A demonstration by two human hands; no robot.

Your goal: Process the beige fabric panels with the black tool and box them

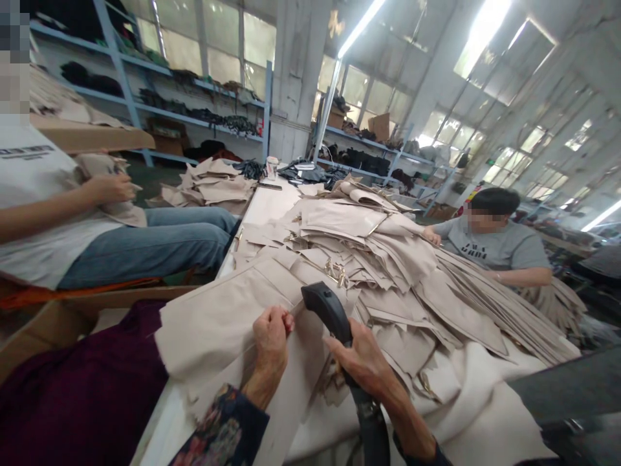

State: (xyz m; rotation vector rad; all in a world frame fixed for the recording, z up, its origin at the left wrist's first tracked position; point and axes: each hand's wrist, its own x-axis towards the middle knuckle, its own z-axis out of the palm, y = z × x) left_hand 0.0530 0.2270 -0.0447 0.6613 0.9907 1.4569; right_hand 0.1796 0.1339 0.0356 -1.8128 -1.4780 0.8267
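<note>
My left hand (272, 340) is closed, pinching the edge of a beige fabric piece (218, 323) that drapes over the near edge of the table toward my lap. My right hand (361, 362) is wrapped round the black handle of a tool (330, 310) whose head points up and away over the fabric; a black hose or cord runs down from it below my wrist. A big heap of the same beige cut pieces (378, 259), some with small metal clasps (334, 270), lies just beyond both hands.
A person in a white shirt and jeans (121, 243) sits at left handling fabric. Another person in a grey shirt (499, 249) works at the table's right side. Blue shelves (194, 97) line the back wall. A cardboard box (43, 330) sits at lower left.
</note>
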